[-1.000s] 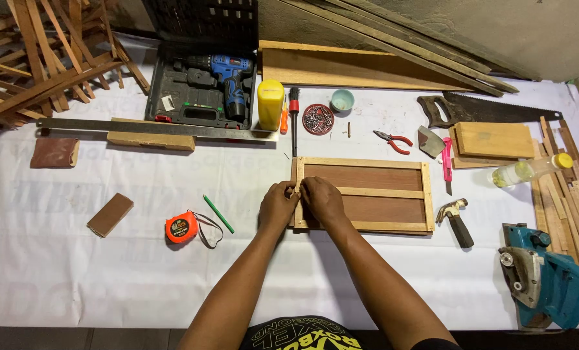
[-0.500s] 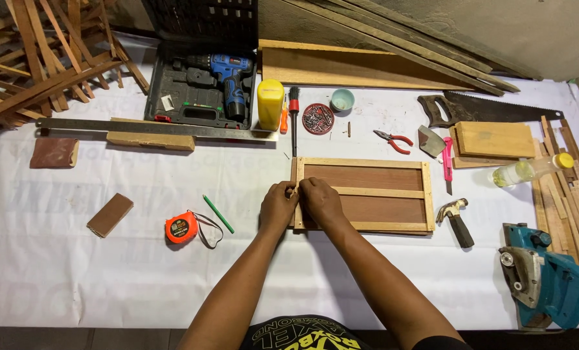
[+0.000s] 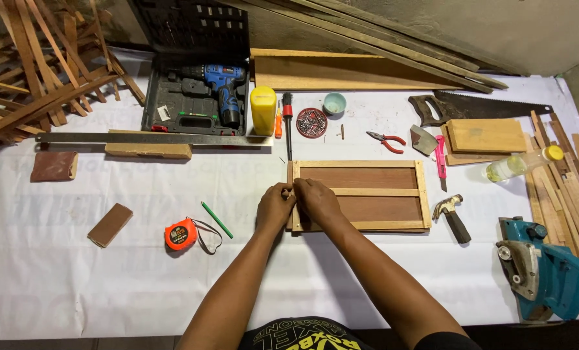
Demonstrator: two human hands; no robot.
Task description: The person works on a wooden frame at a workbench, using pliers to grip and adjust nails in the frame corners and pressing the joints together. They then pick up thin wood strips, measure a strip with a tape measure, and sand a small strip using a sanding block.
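Observation:
A rectangular wooden frame with a dark panel and a pale middle rail lies flat on the white table. My left hand and my right hand meet at the frame's left edge, fingers curled together and pressing on the pale left strip near its middle. Whether a small piece sits between the fingertips is hidden. Both forearms reach in from the bottom of the view.
An orange tape measure, a green pencil and a wooden block lie to the left. A hammer and blue power tool lie to the right. Behind stand a drill case, yellow bottle, screw tin, pliers and handsaw.

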